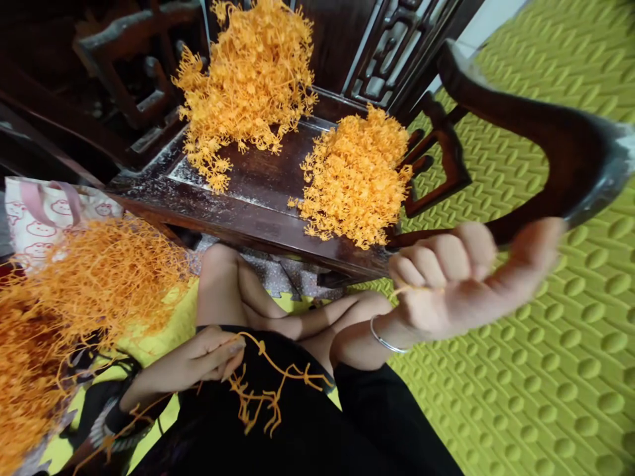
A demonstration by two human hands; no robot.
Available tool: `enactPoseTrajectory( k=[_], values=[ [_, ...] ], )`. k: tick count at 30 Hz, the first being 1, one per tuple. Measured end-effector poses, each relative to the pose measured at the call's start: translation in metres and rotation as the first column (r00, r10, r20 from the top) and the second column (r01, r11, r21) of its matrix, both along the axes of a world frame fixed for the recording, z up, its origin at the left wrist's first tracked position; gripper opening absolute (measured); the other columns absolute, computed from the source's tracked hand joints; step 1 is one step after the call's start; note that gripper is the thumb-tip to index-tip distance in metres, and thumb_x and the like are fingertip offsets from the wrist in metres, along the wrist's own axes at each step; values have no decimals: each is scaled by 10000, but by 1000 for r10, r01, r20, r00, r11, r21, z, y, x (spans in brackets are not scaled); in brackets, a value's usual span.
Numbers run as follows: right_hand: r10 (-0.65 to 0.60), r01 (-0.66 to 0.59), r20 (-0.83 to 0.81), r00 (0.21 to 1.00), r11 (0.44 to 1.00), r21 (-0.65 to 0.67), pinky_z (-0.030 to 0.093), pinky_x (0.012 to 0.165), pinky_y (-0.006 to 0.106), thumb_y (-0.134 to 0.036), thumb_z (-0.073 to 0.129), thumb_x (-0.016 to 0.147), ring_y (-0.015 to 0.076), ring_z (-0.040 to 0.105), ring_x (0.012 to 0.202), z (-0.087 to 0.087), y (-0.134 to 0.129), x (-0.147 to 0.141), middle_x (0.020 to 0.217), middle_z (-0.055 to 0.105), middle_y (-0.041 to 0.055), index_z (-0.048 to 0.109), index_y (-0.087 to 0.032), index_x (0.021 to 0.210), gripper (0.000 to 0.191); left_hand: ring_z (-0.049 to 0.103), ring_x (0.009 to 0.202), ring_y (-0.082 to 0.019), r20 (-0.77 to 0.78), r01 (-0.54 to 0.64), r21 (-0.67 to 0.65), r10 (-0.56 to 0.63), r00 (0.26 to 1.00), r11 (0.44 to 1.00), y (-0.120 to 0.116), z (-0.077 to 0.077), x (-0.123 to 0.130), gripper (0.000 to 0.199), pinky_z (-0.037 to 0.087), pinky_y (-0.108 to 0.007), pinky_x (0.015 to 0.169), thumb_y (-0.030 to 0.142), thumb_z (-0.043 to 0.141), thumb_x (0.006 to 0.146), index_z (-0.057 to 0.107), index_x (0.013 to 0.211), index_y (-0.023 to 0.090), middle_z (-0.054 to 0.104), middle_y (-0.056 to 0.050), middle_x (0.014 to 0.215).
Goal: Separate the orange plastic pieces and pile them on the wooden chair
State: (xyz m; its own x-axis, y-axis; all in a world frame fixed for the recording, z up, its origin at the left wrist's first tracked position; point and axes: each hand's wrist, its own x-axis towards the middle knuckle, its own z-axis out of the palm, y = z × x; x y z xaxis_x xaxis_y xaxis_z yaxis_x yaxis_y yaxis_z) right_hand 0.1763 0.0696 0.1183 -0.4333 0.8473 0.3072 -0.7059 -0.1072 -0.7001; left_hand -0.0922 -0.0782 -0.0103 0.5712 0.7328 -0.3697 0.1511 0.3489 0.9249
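Note:
Near my lap, my left hand (215, 357) is closed in a pinch on an orange branching plastic strand (262, 348). The strand's thin, spiky twigs hang over my black clothing, and another length trails down past the wrist. Raised at the right, my right hand (454, 277) has its fingers curled into the palm and its thumb stretched out, slightly blurred. A thin orange bit shows at the curled fingers; most of it is hidden inside the hand. On the dark wooden chair seat (262, 178) lie a large heap of orange spiky pieces (262, 73) and a smaller heap (360, 175).
To my left, a big pile of tangled orange strands (114, 271) lies beside a white bag with pink handles (44, 211). The chair's curved armrest (536, 145) reaches out close to my right hand. Yellow-green textured matting (560, 383) covers the floor at right.

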Motion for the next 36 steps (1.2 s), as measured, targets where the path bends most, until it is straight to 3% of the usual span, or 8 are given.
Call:
enactPoseTrajectory(
  k=[10, 16, 21, 23, 28, 30, 32, 36],
  values=[
    [-141, 84, -91, 986, 883, -462, 488, 566, 218, -220, 454, 874, 90, 413, 549, -37, 54, -8, 613, 358, -52, 343, -224, 720, 189, 270, 425, -85, 78, -245, -3, 245, 966, 969, 14, -21, 8, 527, 192, -236, 437, 569, 399, 914, 399, 553, 187, 311, 49, 471],
    [-213, 297, 319, 923, 923, -245, 512, 924, 474, -404, 491, 813, 189, 548, 842, -64, 127, 11, 767, 476, 24, 427, -238, 779, 181, 233, 420, -88, 88, -326, -31, 328, 941, 945, 17, -22, 12, 511, 154, -243, 427, 573, 430, 894, 412, 559, 189, 293, 50, 472],
    [-349, 386, 421, 837, 923, -3, 454, 983, 531, -563, 415, 786, 246, 519, 1137, -65, 153, 29, 995, 557, 91, 486, -239, 860, 340, 216, 424, -88, 71, -372, -42, 374, 925, 927, 21, -24, 12, 520, 184, -235, 445, 605, 456, 872, 433, 565, 186, 269, 61, 450],
    [-520, 482, 469, 714, 851, 209, 469, 943, 549, -650, 323, 813, 261, 511, 1173, -59, 160, 36, 1065, 577, 98, 499, -248, 909, 449, 213, 422, -85, 70, -404, -56, 407, 911, 913, 22, -26, 13, 517, 201, -229, 450, 605, 483, 859, 452, 564, 182, 268, 65, 437],
    [-864, 590, 456, 213, 486, 645, 405, 1009, 501, -608, 400, 853, 250, 493, 1189, -50, 180, 43, 1187, 552, 88, 514, -242, 1077, 444, 249, 427, -89, 30, -630, -104, 636, 771, 769, 28, -31, 11, 444, 269, -217, 453, 571, 520, 844, 523, 631, 182, 281, 69, 446],
    [-870, 431, 492, 24, 453, 780, 365, 1045, 486, -565, 467, 852, 255, 510, 1153, -56, 186, 44, 1131, 585, 100, 569, -213, 997, 394, 269, 436, -98, 21, -699, -86, 702, 711, 710, 30, -34, 3, 429, 305, -223, 467, 579, 504, 839, 526, 662, 189, 270, 70, 459],
    [-834, 236, 541, -109, 507, 829, 373, 1037, 489, -571, 501, 843, 265, 553, 1083, -64, 189, 43, 1032, 637, 105, 614, -202, 897, 390, 275, 454, -103, -2, -761, -38, 761, 648, 648, 30, -39, -12, 429, 315, -225, 482, 596, 493, 827, 508, 673, 195, 259, 70, 478],
    [-842, 195, 521, -143, 492, 849, 377, 1056, 484, -613, 621, 749, 283, 501, 1209, -71, 181, 38, 1277, 557, 136, 543, -191, 1198, 621, 431, 577, -152, -420, -787, 265, 801, 426, 557, 16, -56, -61, 403, 395, -266, 573, 609, 460, 786, 522, 760, 211, 437, 27, 589]
  ],
)
